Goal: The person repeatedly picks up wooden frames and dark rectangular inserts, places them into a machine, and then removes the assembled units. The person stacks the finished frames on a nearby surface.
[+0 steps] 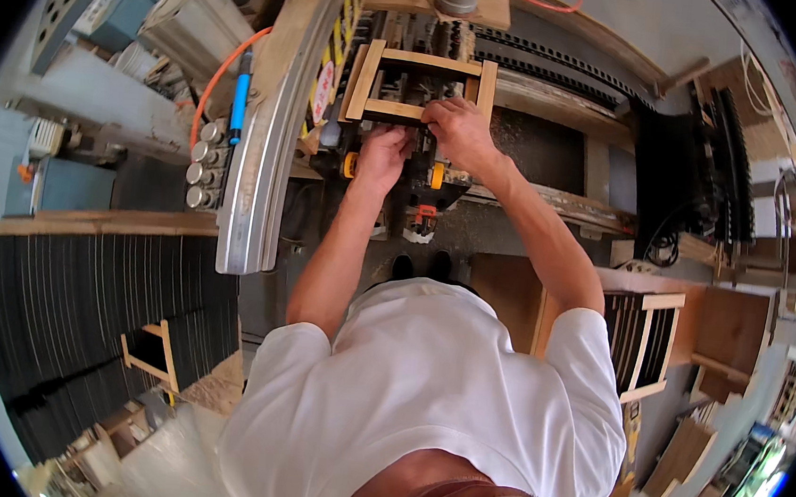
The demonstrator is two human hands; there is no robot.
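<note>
A light wooden frame (399, 109) with side bars and cross rails lies on the machine (426, 38) in front of me. My right hand (460, 133) is closed over the near rail at its right part, fingers bent down on the wood. Just below that rail, my left hand (383, 157) is closed, its fingertips pressed together near the machine's front. What those fingertips hold, if anything, is hidden. Two yellow round parts (437, 175) sit on the machine near my wrists. An orange-red part (421, 220) is below them.
A metal beam (270, 143) runs along my left, carrying a blue marker-like piece (239, 107) and several round knobs (202, 175). Rows of dark panels (82, 287) stand at lower left. Another slatted wooden frame (641, 341) is by my right elbow. Black sheeting (669, 178) hangs at right.
</note>
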